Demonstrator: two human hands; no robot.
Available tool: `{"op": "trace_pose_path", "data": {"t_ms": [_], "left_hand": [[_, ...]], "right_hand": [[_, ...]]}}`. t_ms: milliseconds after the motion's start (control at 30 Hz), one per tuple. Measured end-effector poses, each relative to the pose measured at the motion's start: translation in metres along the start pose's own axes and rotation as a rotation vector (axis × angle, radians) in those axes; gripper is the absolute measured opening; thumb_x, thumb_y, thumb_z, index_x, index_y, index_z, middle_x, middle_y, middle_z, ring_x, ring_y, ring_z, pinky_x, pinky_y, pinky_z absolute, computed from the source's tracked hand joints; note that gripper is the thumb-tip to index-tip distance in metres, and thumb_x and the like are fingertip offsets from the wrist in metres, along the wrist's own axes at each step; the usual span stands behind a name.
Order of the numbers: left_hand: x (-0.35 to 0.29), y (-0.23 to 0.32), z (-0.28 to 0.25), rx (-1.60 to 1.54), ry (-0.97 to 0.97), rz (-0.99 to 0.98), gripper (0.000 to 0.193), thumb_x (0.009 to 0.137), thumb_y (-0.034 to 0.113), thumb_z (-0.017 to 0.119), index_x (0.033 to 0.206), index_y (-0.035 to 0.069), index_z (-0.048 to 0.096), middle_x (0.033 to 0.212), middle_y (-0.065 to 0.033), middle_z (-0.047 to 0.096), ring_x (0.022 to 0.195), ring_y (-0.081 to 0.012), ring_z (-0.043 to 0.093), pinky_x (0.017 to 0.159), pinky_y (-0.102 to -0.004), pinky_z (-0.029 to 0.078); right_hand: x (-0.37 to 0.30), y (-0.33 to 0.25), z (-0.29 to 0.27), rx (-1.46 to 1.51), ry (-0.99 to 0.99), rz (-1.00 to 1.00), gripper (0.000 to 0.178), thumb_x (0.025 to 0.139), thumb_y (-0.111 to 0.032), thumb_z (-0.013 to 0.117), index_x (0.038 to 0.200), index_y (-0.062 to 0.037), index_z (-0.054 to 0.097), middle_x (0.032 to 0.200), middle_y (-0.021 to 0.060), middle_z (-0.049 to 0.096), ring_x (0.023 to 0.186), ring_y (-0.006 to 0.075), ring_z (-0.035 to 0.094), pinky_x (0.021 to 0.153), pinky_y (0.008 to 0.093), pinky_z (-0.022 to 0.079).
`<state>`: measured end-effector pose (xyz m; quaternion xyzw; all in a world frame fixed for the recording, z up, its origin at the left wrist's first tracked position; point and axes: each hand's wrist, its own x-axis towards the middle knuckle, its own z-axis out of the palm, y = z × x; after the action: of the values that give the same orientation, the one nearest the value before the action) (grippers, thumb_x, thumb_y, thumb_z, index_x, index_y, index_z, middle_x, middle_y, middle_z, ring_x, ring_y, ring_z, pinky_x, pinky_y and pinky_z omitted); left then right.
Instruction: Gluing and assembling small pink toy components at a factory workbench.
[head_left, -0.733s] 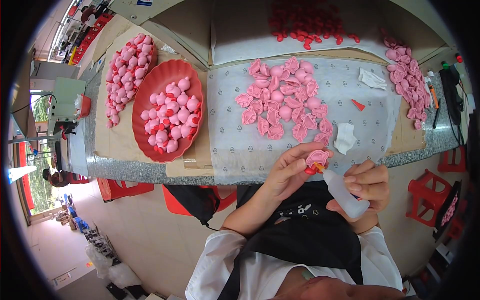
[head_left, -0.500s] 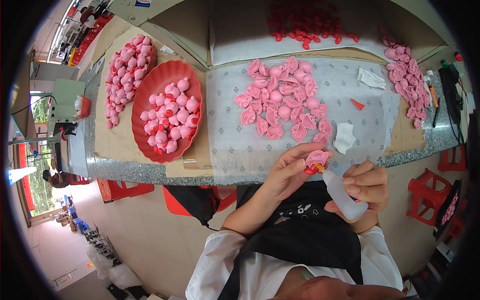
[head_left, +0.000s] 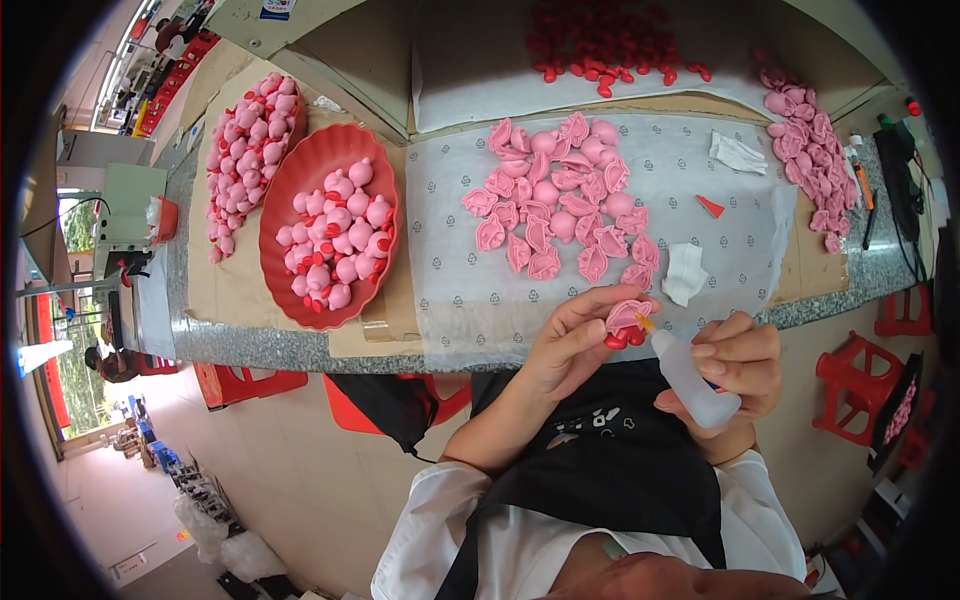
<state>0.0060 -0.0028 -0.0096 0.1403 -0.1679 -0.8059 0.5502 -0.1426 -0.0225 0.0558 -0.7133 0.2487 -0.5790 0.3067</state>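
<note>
My left hand (head_left: 566,345) pinches a pink hollow plastic piece (head_left: 622,314) with a ruffled edge, its open side tilted toward me. Small glossy red parts (head_left: 624,338) show at its lower edge. Closed around a translucent white squeeze bottle (head_left: 692,380) is my right hand (head_left: 742,362). The bottle's thin orange nozzle (head_left: 645,322) points at the pink piece's rim; whether it touches I cannot tell. Just beyond my hands, several similar pink pieces (head_left: 564,228), some hollow side up and some round side up, are spread over a white printed sheet (head_left: 470,318).
At the left stands a red scalloped bowl (head_left: 285,302) of round pink-and-red figures, beside a second heap (head_left: 243,160) of them. Red parts (head_left: 620,60) lie under the shelf. Folded tissues (head_left: 684,275), a red cone-shaped cap (head_left: 711,206) and another pink pile (head_left: 808,160) lie to the right.
The bottle has shifted slightly down and right, drawing its nozzle back from inside the pink piece to near its rim. The pink piece has turned a little, and more of the red parts shows.
</note>
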Motion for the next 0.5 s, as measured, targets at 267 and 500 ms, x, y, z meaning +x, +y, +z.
{"op": "trace_pose_path", "data": {"t_ms": [267,500], "left_hand": [[-0.0006,0.0001,-0.0054,-0.004,-0.025,0.003,0.045,0.076,0.020,0.055,0.115,0.001,0.040,0.114,-0.0159,0.044,0.107,-0.0237,0.042,0.090,-0.0352,0.030],[-0.0016,-0.0002,-0.0045,0.005,-0.021,0.030,0.044,0.076,0.019,0.053,0.115,0.002,0.040,0.114,-0.0180,0.043,0.108,-0.0235,0.041,0.091,-0.0352,0.029]], "right_hand": [[-0.0021,0.0039,-0.0028,-0.083,0.011,-0.011,0.042,0.052,-0.016,0.078,0.081,-0.0089,0.048,0.077,0.0035,0.047,0.059,0.0107,0.043,0.054,0.0210,0.038],[-0.0015,0.0025,-0.0036,-0.111,0.058,0.014,0.042,0.053,-0.018,0.077,0.082,-0.0083,0.048,0.077,0.0039,0.046,0.059,0.0116,0.043,0.054,0.0220,0.038]]}}
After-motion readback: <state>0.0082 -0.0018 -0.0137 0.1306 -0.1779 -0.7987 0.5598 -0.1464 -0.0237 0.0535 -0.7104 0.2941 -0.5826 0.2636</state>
